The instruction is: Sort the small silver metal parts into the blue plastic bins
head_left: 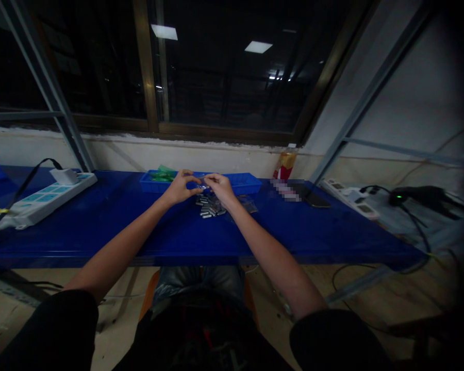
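Over the middle of the blue table, my left hand (181, 188) curls its thumb and forefinger about the left side of a small clear plastic bag (202, 184). My right hand (220, 187) pinches the same bag from the right with its fingertips. The bag is shiny and tiny in view, so its contents cannot be made out. Just below the hands lies a loose pile of short silvery metal cylinders (209, 207). To the right of the pile, partly behind my right wrist, is a flat clear bag (249, 205).
A blue tray (248, 182) behind my hands holds green plastic packets (163, 174) at its left end. White power strips (42, 200) lie left and right. A red and gold packet (285, 164) and a dark phone (317, 200) are at the right. The window wall borders the table (112, 221).
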The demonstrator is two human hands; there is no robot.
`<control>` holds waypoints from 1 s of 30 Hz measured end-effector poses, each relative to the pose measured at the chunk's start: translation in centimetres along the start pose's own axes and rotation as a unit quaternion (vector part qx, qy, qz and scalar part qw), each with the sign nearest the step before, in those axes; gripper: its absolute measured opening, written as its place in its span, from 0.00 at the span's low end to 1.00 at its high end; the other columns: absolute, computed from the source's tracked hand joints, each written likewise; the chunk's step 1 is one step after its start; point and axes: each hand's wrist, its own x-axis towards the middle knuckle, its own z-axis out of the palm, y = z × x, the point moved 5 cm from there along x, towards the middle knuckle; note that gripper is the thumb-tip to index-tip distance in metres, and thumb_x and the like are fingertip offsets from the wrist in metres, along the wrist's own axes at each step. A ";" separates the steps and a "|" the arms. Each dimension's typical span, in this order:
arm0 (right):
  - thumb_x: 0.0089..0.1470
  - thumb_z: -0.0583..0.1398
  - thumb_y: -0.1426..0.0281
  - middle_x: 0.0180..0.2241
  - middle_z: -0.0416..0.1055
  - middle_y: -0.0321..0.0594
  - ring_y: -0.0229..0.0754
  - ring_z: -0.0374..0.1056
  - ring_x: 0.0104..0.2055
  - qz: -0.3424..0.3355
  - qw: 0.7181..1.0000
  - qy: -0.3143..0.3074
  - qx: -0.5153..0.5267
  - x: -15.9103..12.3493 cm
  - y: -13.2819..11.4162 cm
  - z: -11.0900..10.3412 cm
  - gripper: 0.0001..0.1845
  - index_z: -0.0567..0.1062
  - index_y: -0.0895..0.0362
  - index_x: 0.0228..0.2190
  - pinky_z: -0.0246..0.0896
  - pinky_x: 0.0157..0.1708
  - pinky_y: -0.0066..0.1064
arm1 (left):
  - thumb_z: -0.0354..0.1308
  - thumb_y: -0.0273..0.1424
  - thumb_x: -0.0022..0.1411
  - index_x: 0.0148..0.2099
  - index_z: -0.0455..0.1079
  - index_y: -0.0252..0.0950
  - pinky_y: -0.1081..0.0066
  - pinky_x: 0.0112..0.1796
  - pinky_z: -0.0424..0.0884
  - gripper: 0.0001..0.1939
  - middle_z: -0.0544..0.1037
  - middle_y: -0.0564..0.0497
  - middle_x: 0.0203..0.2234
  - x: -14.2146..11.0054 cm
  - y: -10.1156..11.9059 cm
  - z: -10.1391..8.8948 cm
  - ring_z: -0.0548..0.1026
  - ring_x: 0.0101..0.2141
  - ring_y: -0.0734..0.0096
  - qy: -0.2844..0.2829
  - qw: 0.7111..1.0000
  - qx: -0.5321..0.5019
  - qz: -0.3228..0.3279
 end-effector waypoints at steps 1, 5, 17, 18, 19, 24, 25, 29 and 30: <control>0.44 0.59 0.70 0.25 0.70 0.34 0.34 0.64 0.27 -0.055 0.997 0.012 -0.055 -0.1 -0.6 -0.1 0.05 0.74 0.57 0.26 0.58 0.30 0.27 | 0.62 0.33 0.49 0.33 0.74 0.34 0.64 0.48 0.61 0.09 0.71 0.46 0.35 0.0 -0.4 -0.1 0.65 0.46 0.60 -0.007 0.998 -0.034 -0.045; 0.47 0.58 0.70 0.28 0.69 0.37 0.37 0.64 0.32 -0.206 0.956 0.018 -0.209 -0.9 -2.2 0.6 0.07 0.77 0.56 0.28 0.59 0.35 0.29 | 0.52 0.44 0.56 0.33 0.73 0.33 0.69 0.35 0.65 0.19 0.74 0.46 0.34 -0.5 -2.2 -0.3 0.70 0.34 0.67 -0.016 0.944 -0.220 -0.244; 0.53 0.49 0.50 0.19 0.68 0.38 0.35 0.64 0.23 0.085 0.996 -0.022 -0.020 -0.6 0.8 1.4 0.27 0.73 0.60 0.23 0.57 0.25 0.26 | 0.54 0.30 0.55 0.34 0.71 0.34 0.70 0.36 0.65 0.07 0.74 0.48 0.30 -0.3 0.2 -0.5 0.70 0.33 0.68 0.062 0.998 0.015 -0.010; 0.52 0.50 0.51 0.18 0.67 0.37 0.34 0.63 0.21 0.110 0.994 -0.018 0.007 -0.5 1.1 1.3 0.26 0.72 0.60 0.23 0.56 0.23 0.25 | 0.53 0.29 0.56 0.35 0.72 0.35 0.70 0.37 0.65 0.07 0.74 0.48 0.31 -0.4 0.7 -0.3 0.70 0.34 0.68 0.053 0.997 0.047 0.023; 0.52 0.51 0.53 0.18 0.67 0.36 0.34 0.63 0.21 0.117 0.993 -0.009 0.019 -0.4 1.3 1.1 0.23 0.72 0.59 0.23 0.55 0.22 0.25 | 0.52 0.29 0.56 0.35 0.72 0.35 0.70 0.37 0.65 0.08 0.74 0.48 0.32 -0.5 1.0 0.0 0.70 0.35 0.68 0.042 0.996 0.064 0.044; 0.50 0.55 0.65 0.21 0.69 0.33 0.35 0.63 0.25 -0.030 0.994 0.059 -0.093 -0.3 0.1 0.0 0.10 0.73 0.57 0.24 0.56 0.28 0.26 | 0.54 0.36 0.56 0.34 0.72 0.35 0.71 0.35 0.65 0.11 0.74 0.48 0.31 -0.3 0.1 0.6 0.70 0.33 0.68 0.022 0.999 -0.006 -0.033; 0.49 0.55 0.67 0.23 0.70 0.34 0.36 0.63 0.27 -0.077 0.986 0.062 -0.134 -0.5 -0.5 0.0 0.09 0.74 0.56 0.25 0.57 0.30 0.27 | 0.53 0.39 0.57 0.34 0.72 0.34 0.72 0.33 0.65 0.14 0.74 0.47 0.31 -0.3 -0.7 0.6 0.70 0.32 0.68 0.022 0.994 -0.061 -0.091; 0.49 0.56 0.70 0.27 0.68 0.37 0.38 0.63 0.30 -0.179 0.950 0.022 -0.253 -1.4 -1.9 1.1 0.09 0.76 0.55 0.30 0.57 0.35 0.29 | 0.51 0.46 0.57 0.34 0.71 0.31 0.75 0.25 0.62 0.21 0.74 0.47 0.28 -0.8 -3.2 1.1 0.69 0.24 0.74 0.011 0.911 -0.300 -0.284; 0.49 0.56 0.71 0.28 0.68 0.37 0.38 0.63 0.31 -0.185 0.946 0.009 -0.266 -1.6 -2.0 1.3 0.09 0.76 0.55 0.31 0.58 0.36 0.29 | 0.53 0.45 0.56 0.33 0.70 0.31 0.75 0.25 0.62 0.19 0.74 0.47 0.28 -0.9 -3.4 1.1 0.69 0.23 0.76 0.013 0.894 -0.334 -0.298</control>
